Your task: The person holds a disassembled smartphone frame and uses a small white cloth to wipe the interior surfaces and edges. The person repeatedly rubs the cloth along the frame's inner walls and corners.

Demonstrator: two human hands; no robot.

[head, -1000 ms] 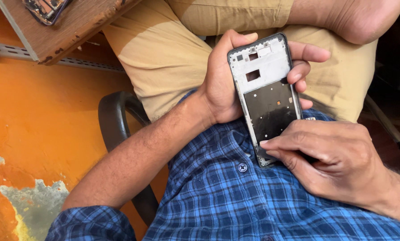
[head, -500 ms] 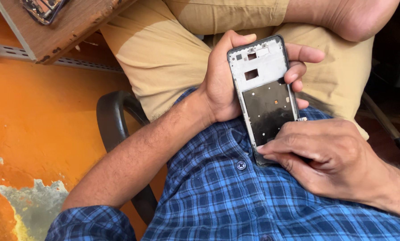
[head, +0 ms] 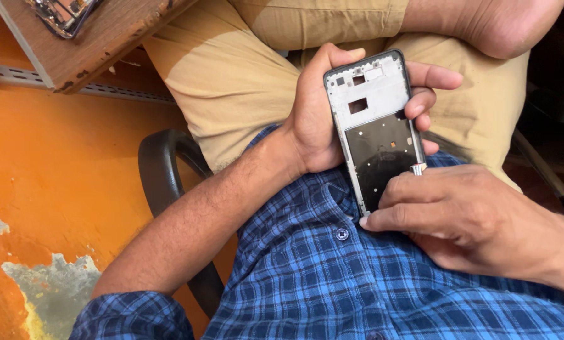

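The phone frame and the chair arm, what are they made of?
The phone frame, held in the left hand, looks like pale matte metal or plastic up top with cut-out holes; its lower panel is dark and dull, perhaps a graphite sheet. The right hand touches its lower end. The chair arm looks like black moulded plastic with a soft sheen.

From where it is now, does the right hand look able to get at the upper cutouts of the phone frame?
Probably yes. The right hand sits at the lower end of the phone frame, holding a small metal tool. The left hand grips only the edges, so the open face above looks unobstructed.
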